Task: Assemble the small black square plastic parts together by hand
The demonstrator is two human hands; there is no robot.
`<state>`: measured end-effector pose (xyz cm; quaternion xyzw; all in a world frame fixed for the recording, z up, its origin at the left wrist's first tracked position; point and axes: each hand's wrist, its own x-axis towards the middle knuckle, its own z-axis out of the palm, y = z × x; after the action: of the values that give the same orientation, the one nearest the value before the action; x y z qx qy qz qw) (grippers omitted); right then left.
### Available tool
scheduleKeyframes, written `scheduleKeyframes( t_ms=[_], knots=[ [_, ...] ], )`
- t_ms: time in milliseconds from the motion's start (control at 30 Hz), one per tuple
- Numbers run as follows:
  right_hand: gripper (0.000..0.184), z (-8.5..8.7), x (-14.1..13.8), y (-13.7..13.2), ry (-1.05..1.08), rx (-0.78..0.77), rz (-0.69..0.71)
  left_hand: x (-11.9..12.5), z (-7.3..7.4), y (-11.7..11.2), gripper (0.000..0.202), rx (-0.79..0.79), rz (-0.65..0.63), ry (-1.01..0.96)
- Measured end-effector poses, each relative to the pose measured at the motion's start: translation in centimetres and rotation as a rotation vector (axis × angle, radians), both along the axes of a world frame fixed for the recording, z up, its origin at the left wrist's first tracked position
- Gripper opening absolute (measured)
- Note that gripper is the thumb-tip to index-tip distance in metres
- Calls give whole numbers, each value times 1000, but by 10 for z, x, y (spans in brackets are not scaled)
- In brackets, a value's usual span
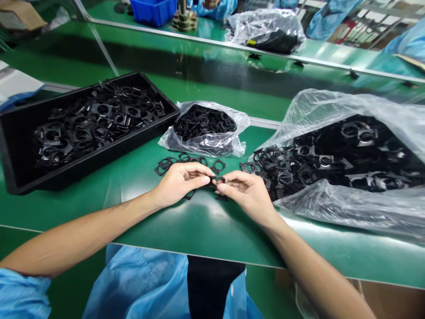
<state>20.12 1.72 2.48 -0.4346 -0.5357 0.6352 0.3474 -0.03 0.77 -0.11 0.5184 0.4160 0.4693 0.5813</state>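
Note:
Between my two hands, just above the green tabletop, is a small black plastic ring part (pixel 218 179). My left hand (pixel 181 182) pinches its left side between thumb and fingers. On its right side, the fingertips of my right hand (pixel 247 191) close on the same part. Several loose black rings (pixel 162 166) lie on the table just beyond my hands, and a few pieces are partly hidden under them. Close to my right hand, similar black frame parts (pixel 282 173) spill from the mouth of a large clear plastic bag (pixel 332 104).
A black tray (pixel 83 166) heaped with black frame parts stands at the left. Behind my hands sits a smaller clear bag (pixel 206 144) of black rings. Across the metal rail are a blue bin (pixel 154 12), another plastic bag (pixel 265 26) and people in blue sleeves (pixel 215 9).

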Motion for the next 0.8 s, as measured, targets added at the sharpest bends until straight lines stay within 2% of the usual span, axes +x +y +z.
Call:
scheduleKeyframes(
  t_ms=[433, 800],
  knots=[
    [43, 1, -1, -3, 7, 9, -20, 0, 1, 1, 25, 20, 9, 53],
    [45, 6, 0, -4, -15, 25, -20, -1, 3, 0, 21, -47, 15, -11]
  ],
)
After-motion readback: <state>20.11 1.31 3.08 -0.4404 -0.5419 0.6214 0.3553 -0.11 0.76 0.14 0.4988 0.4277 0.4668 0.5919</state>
